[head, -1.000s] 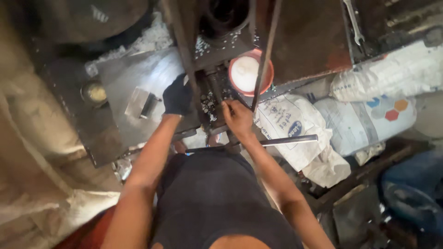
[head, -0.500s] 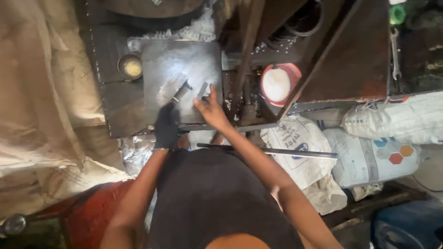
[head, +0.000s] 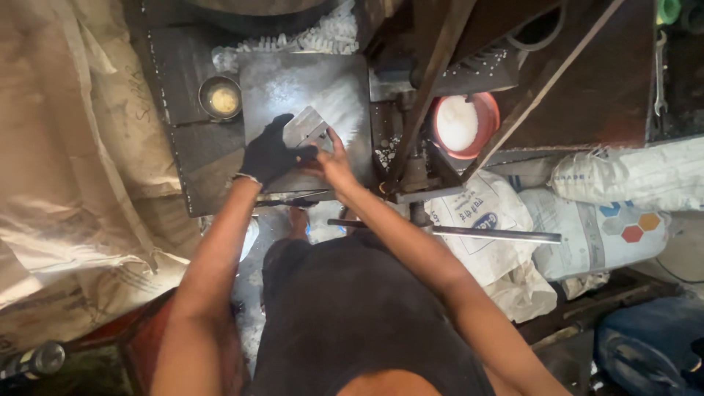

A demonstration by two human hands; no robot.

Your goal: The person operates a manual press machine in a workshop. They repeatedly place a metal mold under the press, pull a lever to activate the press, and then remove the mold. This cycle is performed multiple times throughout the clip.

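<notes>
Hands: your left hand (head: 268,155), in a black glove, and your bare right hand (head: 334,163) both grip a small grey metal block (head: 308,132), held just above the steel work plate (head: 293,88).

Handling: block looks rigid, dense and hard-edged (likely heavy for its bulk); grip its flat sides.

Surface: plate dusted with white powder, possibly slick.

Surroundings: small brass cup (head: 221,97) left, red bowl (head: 463,125) of white powder right, printed sacks (head: 601,220) beyond.

Dark steel workbench (head: 187,158) occupies the upper area. Beige woven sacking (head: 66,147) covers the left side. White printed sacks (head: 601,220) (several, stacked) lie right. Lighting is dim, warm.
</notes>
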